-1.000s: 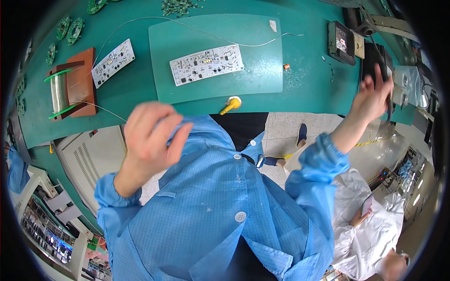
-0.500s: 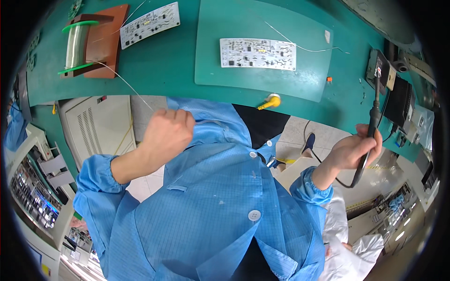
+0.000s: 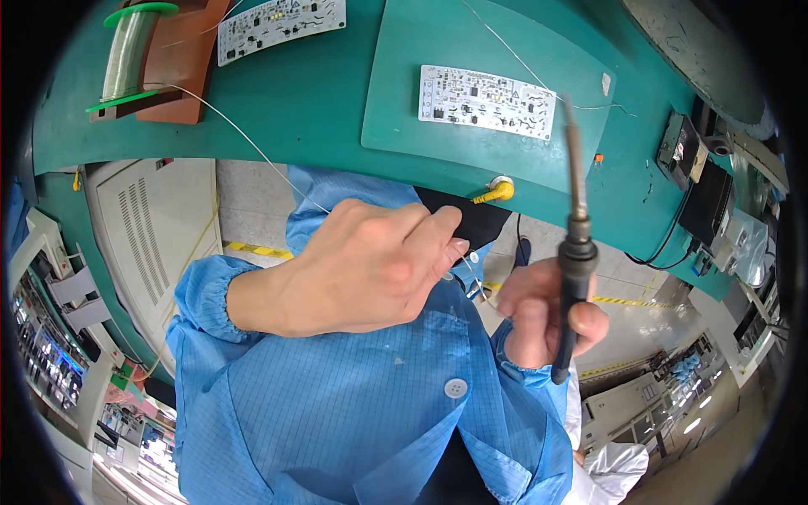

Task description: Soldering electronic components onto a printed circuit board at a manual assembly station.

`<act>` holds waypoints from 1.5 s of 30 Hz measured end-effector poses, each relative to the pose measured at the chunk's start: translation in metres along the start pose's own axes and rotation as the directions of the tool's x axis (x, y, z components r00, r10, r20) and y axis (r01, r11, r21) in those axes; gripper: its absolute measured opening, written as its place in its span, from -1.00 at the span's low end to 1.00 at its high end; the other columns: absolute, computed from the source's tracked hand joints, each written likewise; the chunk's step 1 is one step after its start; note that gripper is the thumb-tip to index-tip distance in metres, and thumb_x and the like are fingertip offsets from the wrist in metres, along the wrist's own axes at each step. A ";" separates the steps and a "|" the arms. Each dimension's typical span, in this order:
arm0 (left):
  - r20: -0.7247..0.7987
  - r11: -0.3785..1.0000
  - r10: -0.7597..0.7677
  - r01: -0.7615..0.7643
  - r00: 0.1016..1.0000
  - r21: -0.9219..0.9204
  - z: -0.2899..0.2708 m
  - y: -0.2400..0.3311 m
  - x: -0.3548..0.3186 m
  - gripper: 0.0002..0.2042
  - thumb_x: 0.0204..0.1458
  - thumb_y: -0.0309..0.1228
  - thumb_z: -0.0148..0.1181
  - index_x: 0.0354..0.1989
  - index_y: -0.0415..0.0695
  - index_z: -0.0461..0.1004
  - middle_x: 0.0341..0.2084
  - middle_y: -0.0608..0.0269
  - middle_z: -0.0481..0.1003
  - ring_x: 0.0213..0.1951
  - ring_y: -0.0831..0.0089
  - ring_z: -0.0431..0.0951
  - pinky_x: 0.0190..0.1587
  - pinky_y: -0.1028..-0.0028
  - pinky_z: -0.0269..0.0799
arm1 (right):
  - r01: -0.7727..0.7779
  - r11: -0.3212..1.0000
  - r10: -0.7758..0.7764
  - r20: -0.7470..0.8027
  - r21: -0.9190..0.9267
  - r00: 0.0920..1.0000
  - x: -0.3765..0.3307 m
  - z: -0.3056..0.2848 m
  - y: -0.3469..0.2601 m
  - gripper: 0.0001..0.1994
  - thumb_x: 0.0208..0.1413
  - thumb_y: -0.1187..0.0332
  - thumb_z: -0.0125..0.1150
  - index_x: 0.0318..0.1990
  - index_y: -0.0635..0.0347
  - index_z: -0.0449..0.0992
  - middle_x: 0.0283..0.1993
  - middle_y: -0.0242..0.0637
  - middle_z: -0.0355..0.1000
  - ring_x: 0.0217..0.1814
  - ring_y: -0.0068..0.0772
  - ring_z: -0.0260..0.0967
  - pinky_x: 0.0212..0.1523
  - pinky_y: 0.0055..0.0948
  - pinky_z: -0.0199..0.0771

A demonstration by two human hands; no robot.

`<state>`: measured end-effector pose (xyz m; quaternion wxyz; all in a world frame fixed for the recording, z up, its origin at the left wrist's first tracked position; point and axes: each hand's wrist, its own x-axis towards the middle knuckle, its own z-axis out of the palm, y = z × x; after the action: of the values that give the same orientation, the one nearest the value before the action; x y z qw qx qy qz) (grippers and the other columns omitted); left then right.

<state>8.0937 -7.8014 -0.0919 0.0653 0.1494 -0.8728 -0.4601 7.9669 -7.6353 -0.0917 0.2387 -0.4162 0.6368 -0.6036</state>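
Observation:
My left hand (image 3: 362,261) is closed in a pinch on a thin solder wire (image 3: 271,162) in front of my blue smock. From the spool (image 3: 128,63) at the far left, with its green flanges, the wire runs to the back of this hand; a short end shows past the fingertips. Upright in my right fist (image 3: 547,311) is a black-handled soldering iron (image 3: 576,261), its slim metal barrel pointing up and away over the table edge. Beyond both hands lies a white circuit board (image 3: 488,101) with many small components, on a green mat (image 3: 391,126). Neither hand touches it.
A second white circuit board (image 3: 282,29) lies beside the brown spool stand (image 3: 172,71). A yellow plug (image 3: 497,191) sits at the table's front edge. At the right are the iron's holder (image 3: 677,147) and a black box (image 3: 707,202). Another loose wire (image 3: 505,50) crosses the mat.
My right hand has brought the soldering iron leftward, away from the holder. My left hand has moved right and closer to it, drawing the solder wire along. The view has shifted slightly.

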 end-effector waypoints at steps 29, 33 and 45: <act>-0.574 0.982 -0.073 -0.042 0.816 -0.184 0.007 -0.039 0.028 -0.91 -0.23 -0.67 0.20 -0.56 -0.28 0.41 -0.15 0.01 0.40 -0.68 0.71 0.18 -0.67 0.66 0.07 | 0.279 0.945 -0.258 0.136 -0.169 0.957 0.076 -0.044 0.027 -0.56 0.18 0.04 -0.01 -0.04 0.30 0.35 -0.36 0.04 0.41 -0.43 -0.29 0.31 -0.34 -0.34 0.31; -0.537 0.976 -0.126 0.006 0.834 -0.220 0.003 -0.042 0.035 -0.89 -0.26 -0.68 0.17 -0.64 -0.24 0.37 0.01 -0.13 0.34 -0.65 0.76 0.25 -0.68 0.69 0.09 | 0.169 0.966 -0.166 0.034 -0.196 0.986 0.079 -0.033 0.023 -0.72 -0.04 0.29 0.27 -0.32 0.38 0.43 -0.60 -0.18 0.37 -0.60 -0.29 0.30 -0.53 -0.38 0.31; -0.518 0.942 -0.129 -0.059 0.846 -0.331 0.010 -0.050 0.042 -0.91 -0.25 -0.73 0.13 -0.64 -0.31 0.37 -0.05 -0.21 0.38 -0.46 0.58 0.53 -0.59 0.68 0.41 | 0.166 0.972 -0.145 0.130 -0.169 0.981 0.087 -0.032 0.033 -0.78 -0.11 0.37 0.27 -0.39 0.37 0.46 -0.59 -0.19 0.39 -0.61 -0.30 0.30 -0.54 -0.40 0.30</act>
<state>8.0620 -7.8336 -0.1400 0.3203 0.2738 -0.7263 -0.5431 7.8865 -7.6909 -0.1019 0.1889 -0.5190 0.6390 -0.5353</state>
